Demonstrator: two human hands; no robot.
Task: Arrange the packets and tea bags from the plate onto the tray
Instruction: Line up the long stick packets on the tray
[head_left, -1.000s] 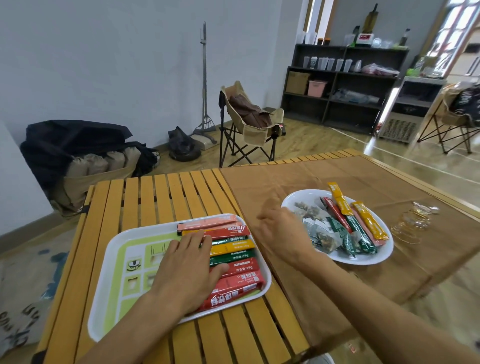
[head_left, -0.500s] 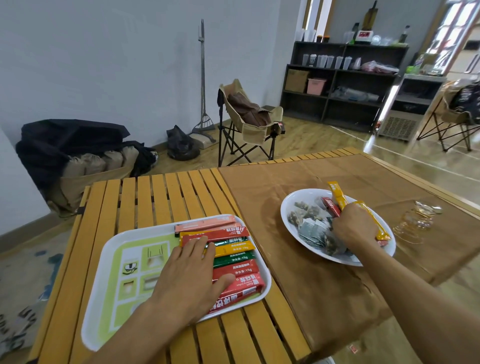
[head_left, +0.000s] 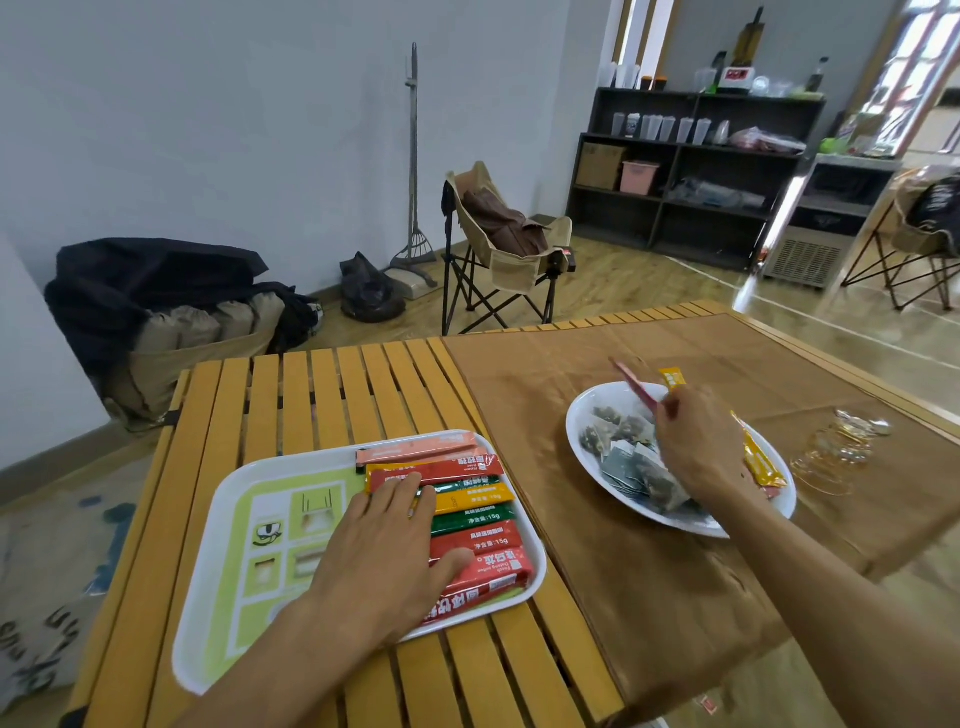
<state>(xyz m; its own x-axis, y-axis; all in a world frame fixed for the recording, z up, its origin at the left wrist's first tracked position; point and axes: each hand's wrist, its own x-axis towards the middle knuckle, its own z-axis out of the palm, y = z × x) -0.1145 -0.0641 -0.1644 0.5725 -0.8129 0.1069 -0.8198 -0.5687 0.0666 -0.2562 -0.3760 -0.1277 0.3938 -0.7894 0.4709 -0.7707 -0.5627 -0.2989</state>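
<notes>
Seven packets (head_left: 467, 512) line the tray (head_left: 228, 613) at 3 o'clock under the flat, spread left hand (head_left: 384, 561); the right hand (head_left: 698, 449) pinches a red stick (head_left: 636, 387) — tea bags (head_left: 623, 447) remain on the plate (head_left: 576, 421).

"15g" on green packet (head_left: 470, 519)

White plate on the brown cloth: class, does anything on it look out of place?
Yes. An orange stick packet pokes over the white plate's far rim, rather than lying flat inside.
</notes>
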